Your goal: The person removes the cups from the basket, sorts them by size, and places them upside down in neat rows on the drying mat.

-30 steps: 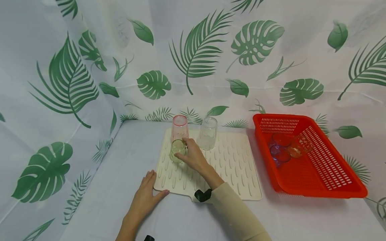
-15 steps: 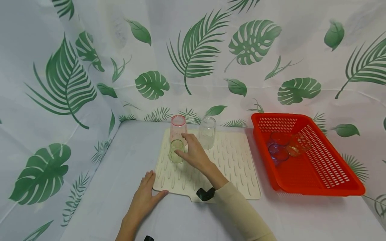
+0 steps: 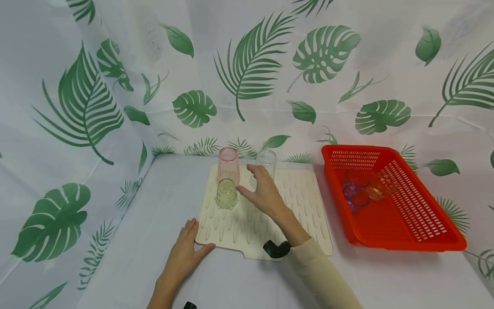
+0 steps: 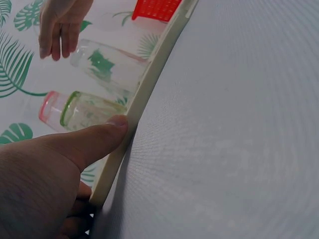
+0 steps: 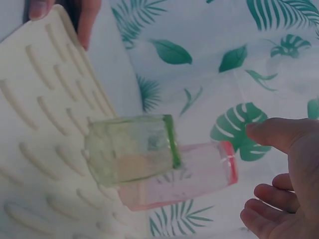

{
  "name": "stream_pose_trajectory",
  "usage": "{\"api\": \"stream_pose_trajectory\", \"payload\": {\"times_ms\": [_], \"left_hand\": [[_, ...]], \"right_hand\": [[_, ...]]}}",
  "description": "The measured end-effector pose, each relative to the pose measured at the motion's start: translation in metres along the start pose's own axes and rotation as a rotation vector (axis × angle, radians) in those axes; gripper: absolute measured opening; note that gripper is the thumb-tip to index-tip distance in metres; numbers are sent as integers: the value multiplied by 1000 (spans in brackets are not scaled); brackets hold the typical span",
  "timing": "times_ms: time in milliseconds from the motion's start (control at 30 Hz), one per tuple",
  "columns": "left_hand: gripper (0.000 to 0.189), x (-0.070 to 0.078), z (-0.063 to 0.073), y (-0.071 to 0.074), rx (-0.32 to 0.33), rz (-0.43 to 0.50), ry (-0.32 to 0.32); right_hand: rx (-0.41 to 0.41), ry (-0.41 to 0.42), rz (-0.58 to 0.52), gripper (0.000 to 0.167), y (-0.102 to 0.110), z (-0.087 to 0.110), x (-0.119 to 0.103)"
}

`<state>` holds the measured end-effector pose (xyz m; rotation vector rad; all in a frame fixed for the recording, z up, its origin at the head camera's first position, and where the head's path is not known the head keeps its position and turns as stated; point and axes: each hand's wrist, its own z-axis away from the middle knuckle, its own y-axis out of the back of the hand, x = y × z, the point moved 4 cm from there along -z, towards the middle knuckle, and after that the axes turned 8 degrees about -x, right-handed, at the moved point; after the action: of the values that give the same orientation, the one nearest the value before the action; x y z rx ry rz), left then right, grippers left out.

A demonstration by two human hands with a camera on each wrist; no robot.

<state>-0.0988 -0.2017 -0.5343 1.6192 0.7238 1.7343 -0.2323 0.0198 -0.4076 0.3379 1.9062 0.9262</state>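
Note:
A pale green glass (image 3: 227,195) stands on the left part of a cream ridged drying mat (image 3: 305,206). Right behind it is a pink-rimmed glass (image 3: 228,166); to the right, partly hidden by my fingers, a clear glass (image 3: 269,158). My right hand (image 3: 266,191) hovers over the mat just right of the green glass, thumb and fingers spread, holding nothing. In the right wrist view a gap shows between these fingers and both coloured glasses. My left hand (image 3: 187,246) rests at the mat's near left corner, thumb along the front edge (image 4: 117,122), fingers extended along the side.
At the right of the table stands a red perforated plastic basket (image 3: 409,246). In it lie several glasses, among them a purple one (image 3: 356,197) and an amber one (image 3: 378,189). A leaf-printed white sheet (image 3: 262,128) hangs behind and at the left.
My right hand has let go of the green glass and moved right, away from it, now overlapping the clear glass in the head view. My left hand has stayed at the mat's corner.

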Motion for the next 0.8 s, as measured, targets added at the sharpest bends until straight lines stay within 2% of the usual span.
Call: {"api": "stream_pose_trajectory", "payload": {"times_ms": [800], "left_hand": [[94, 1, 1, 0, -5, 20, 1]], "right_hand": [[160, -93, 69, 69, 81, 41, 25]]}}
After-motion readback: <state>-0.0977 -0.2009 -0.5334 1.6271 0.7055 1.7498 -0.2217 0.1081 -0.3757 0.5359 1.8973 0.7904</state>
